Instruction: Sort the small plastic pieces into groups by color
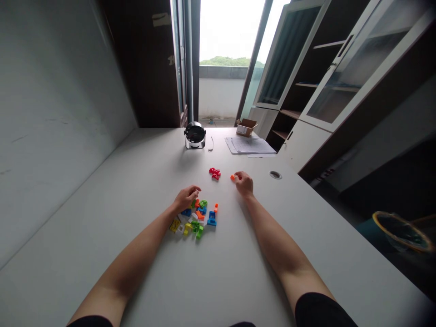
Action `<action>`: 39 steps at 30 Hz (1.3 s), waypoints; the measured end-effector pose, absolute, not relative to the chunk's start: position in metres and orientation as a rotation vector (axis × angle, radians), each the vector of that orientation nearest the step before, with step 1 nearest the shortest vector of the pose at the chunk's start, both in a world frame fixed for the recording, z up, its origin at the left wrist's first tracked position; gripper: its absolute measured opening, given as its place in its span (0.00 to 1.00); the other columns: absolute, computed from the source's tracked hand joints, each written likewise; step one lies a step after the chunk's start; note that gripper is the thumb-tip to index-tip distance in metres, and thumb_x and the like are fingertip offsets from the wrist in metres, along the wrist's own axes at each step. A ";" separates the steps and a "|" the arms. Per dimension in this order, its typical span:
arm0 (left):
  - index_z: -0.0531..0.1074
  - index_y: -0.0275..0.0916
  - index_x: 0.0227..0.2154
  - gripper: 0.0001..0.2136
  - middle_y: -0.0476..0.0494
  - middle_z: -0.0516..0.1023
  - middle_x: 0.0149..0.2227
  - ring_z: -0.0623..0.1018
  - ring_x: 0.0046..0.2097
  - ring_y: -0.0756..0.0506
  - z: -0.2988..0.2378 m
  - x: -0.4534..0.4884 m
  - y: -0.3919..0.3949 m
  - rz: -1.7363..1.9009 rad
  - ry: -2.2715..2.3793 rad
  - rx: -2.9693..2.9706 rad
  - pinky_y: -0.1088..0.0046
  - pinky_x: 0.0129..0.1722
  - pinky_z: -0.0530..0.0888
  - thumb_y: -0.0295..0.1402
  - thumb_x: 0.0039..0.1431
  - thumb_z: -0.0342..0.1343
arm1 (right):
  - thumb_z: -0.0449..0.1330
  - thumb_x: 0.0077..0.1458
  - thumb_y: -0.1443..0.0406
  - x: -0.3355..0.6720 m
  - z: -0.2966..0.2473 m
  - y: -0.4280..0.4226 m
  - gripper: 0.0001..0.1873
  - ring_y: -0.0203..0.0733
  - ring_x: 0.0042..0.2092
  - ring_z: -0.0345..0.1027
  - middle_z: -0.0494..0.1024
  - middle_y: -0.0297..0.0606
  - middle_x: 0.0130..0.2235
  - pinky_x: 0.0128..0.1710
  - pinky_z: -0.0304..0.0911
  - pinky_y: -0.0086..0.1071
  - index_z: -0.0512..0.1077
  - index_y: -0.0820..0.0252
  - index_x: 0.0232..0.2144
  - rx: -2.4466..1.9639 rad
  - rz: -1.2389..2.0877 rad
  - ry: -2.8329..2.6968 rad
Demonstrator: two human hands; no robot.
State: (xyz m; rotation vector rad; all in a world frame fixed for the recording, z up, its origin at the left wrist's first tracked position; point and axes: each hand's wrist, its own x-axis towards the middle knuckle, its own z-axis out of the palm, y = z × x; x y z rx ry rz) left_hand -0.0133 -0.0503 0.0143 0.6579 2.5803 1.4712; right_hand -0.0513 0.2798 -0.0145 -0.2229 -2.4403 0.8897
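orange block [232,177] touching right hand [244,184] fingertips

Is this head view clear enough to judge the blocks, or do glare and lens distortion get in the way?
Head view: the window is blown out to white, and wide-angle distortion bends the cabinets and the table edges. The corners darken, but the blocks, left hand and right hand look fairly sharp, with soft shadows and no strong glare.
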 end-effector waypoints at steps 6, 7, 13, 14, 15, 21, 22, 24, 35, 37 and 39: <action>0.75 0.41 0.45 0.16 0.50 0.75 0.31 0.74 0.33 0.52 0.017 -0.012 -0.050 1.419 2.619 0.684 0.79 0.34 0.68 0.40 0.63 0.47 | 0.53 0.59 0.60 -0.050 -0.016 0.271 0.12 0.41 0.37 0.69 0.79 0.36 0.37 0.39 0.60 0.32 0.76 0.55 0.39 -0.231 0.920 -2.546; 0.75 0.41 0.45 0.16 0.50 0.75 0.31 0.74 0.33 0.52 0.017 -0.012 -0.050 1.411 2.623 0.689 0.79 0.33 0.68 0.40 0.63 0.47 | 0.53 0.59 0.61 -0.051 -0.017 0.271 0.12 0.42 0.39 0.69 0.79 0.36 0.38 0.41 0.61 0.32 0.76 0.55 0.39 -0.217 0.905 -2.545; 0.75 0.41 0.45 0.16 0.50 0.76 0.30 0.74 0.32 0.51 0.018 -0.011 -0.050 1.388 2.638 0.680 0.79 0.32 0.67 0.41 0.63 0.47 | 0.52 0.59 0.65 -0.054 -0.019 0.275 0.14 0.45 0.48 0.66 0.78 0.39 0.46 0.53 0.59 0.37 0.76 0.56 0.41 -0.164 0.832 -2.597; 0.75 0.41 0.45 0.16 0.50 0.76 0.30 0.74 0.32 0.51 0.018 -0.011 -0.049 1.385 2.638 0.678 0.79 0.32 0.67 0.41 0.63 0.47 | 0.51 0.59 0.65 -0.055 -0.020 0.275 0.14 0.45 0.49 0.66 0.77 0.39 0.47 0.54 0.58 0.38 0.76 0.56 0.41 -0.164 0.824 -2.603; 0.75 0.41 0.45 0.16 0.50 0.76 0.30 0.74 0.32 0.51 0.018 -0.011 -0.049 1.381 2.639 0.679 0.79 0.32 0.67 0.41 0.63 0.47 | 0.51 0.59 0.66 -0.055 -0.020 0.276 0.15 0.46 0.49 0.65 0.77 0.39 0.48 0.55 0.57 0.38 0.76 0.56 0.41 -0.171 0.818 -2.606; 0.77 0.41 0.43 0.15 0.50 0.77 0.30 0.72 0.30 0.52 0.016 -0.012 -0.049 1.326 2.669 0.728 0.79 0.32 0.66 0.38 0.62 0.47 | 0.50 0.58 0.67 -0.058 -0.024 0.278 0.15 0.46 0.50 0.64 0.76 0.40 0.47 0.57 0.55 0.39 0.76 0.56 0.40 -0.217 0.803 -2.605; 0.77 0.41 0.42 0.15 0.50 0.77 0.30 0.72 0.30 0.52 0.016 -0.012 -0.049 1.323 2.670 0.736 0.79 0.32 0.66 0.38 0.62 0.47 | 0.50 0.58 0.66 -0.058 -0.025 0.278 0.15 0.46 0.51 0.64 0.76 0.40 0.47 0.57 0.55 0.39 0.76 0.56 0.40 -0.227 0.802 -2.596; 0.77 0.41 0.42 0.15 0.50 0.77 0.30 0.72 0.30 0.52 0.017 -0.012 -0.049 1.317 2.670 0.744 0.79 0.32 0.66 0.38 0.62 0.47 | 0.50 0.59 0.66 -0.058 -0.025 0.279 0.14 0.46 0.50 0.64 0.76 0.40 0.46 0.57 0.55 0.39 0.76 0.56 0.39 -0.268 0.794 -2.568; 0.78 0.40 0.41 0.15 0.48 0.78 0.33 0.72 0.32 0.51 0.023 -0.009 -0.048 1.281 2.681 0.735 0.78 0.33 0.67 0.37 0.62 0.47 | 0.55 0.61 0.55 -0.061 -0.022 0.273 0.28 0.53 0.64 0.53 0.60 0.47 0.65 0.65 0.48 0.49 0.65 0.53 0.62 -0.360 0.610 -2.742; 0.78 0.40 0.41 0.15 0.48 0.78 0.33 0.73 0.33 0.51 0.024 -0.008 -0.048 1.281 2.682 0.743 0.78 0.33 0.67 0.37 0.62 0.47 | 0.55 0.61 0.55 -0.062 -0.022 0.272 0.29 0.54 0.65 0.52 0.59 0.48 0.66 0.66 0.44 0.53 0.64 0.53 0.62 -0.325 0.571 -2.794; 0.78 0.40 0.41 0.15 0.48 0.78 0.33 0.73 0.33 0.51 0.024 -0.007 -0.047 1.282 2.690 0.740 0.78 0.34 0.67 0.38 0.62 0.47 | 0.55 0.61 0.55 -0.062 -0.024 0.272 0.29 0.54 0.66 0.50 0.58 0.48 0.66 0.66 0.42 0.55 0.63 0.53 0.63 -0.287 0.561 -2.817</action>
